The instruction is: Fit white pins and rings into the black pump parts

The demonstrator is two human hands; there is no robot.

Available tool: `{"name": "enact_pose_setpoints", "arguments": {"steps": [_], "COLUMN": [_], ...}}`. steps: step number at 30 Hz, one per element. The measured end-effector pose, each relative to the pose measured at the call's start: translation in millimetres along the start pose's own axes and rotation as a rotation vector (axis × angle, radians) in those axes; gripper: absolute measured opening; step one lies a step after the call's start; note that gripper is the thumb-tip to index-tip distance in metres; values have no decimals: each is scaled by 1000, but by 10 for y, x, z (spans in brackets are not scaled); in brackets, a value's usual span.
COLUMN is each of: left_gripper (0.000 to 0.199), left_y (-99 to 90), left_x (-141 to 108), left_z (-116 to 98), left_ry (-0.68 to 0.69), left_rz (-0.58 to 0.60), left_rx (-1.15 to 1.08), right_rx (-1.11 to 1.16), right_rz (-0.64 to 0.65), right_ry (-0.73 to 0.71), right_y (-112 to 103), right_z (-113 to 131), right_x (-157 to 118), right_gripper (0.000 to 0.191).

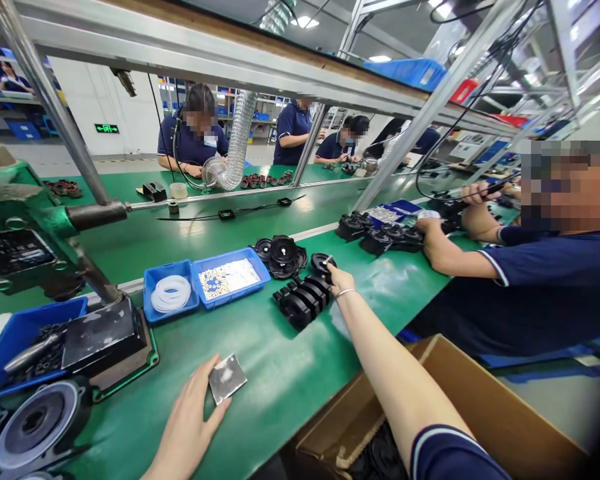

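My left hand (193, 413) is low over the green bench, its thumb and fingers closed on the edges of a small square metal plate (228, 379) with a pale smudge on its face. Farther out, my right hand (341, 280) reaches to a round black plastic part (320, 263) with a light pin or shaft; the fingers are closed at its edge. Just before it lies a row of black ribbed housings (304, 301). Several more round black parts (282, 255) are piled to the left of that hand.
Blue trays hold white rings (171, 295) and small pieces (230, 277). A green press (25, 233) with a black block (104, 337) stands left, near grey-rimmed round parts (37, 423). An open cardboard box (440, 360) sits below the bench edge. A co-worker (545, 287) works at right.
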State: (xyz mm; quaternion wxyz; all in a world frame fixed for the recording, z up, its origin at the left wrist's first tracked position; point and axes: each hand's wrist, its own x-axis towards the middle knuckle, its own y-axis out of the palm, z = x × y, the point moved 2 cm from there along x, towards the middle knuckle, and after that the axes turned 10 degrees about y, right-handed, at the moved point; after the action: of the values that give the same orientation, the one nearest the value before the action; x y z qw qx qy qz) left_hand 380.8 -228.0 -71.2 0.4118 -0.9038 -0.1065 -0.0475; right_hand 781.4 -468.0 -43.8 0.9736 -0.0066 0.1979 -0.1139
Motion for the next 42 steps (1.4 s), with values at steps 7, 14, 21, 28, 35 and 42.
{"name": "enact_pose_setpoints", "arguments": {"steps": [7, 14, 21, 28, 35, 42], "left_gripper": [53, 55, 52, 54, 55, 55], "left_y": [-4, 0, -5, -34, -101, -118], "left_x": [-7, -8, -6, -7, 8, 24], "left_z": [9, 15, 0, -22, -101, -114], "left_ry": [26, 32, 29, 30, 29, 18], "left_rz": [-4, 7, 28, 22, 6, 25], "left_rx": [36, 58, 61, 27, -24, -66], "right_rx": [-232, -355, -483, -872, -1022, -1022], "right_rz": [120, 137, 271, 364, 258, 283], "right_ry": [-26, -230, -632, -926, -1313, -1425], "right_y": [29, -197, -386, -184, -25, 191], "right_z": [-145, -122, -132, -345, -360, -461], "right_x": [-61, -144, -843, -1425, -2015, -2188], "right_gripper": [26, 43, 62, 67, 55, 25]}}
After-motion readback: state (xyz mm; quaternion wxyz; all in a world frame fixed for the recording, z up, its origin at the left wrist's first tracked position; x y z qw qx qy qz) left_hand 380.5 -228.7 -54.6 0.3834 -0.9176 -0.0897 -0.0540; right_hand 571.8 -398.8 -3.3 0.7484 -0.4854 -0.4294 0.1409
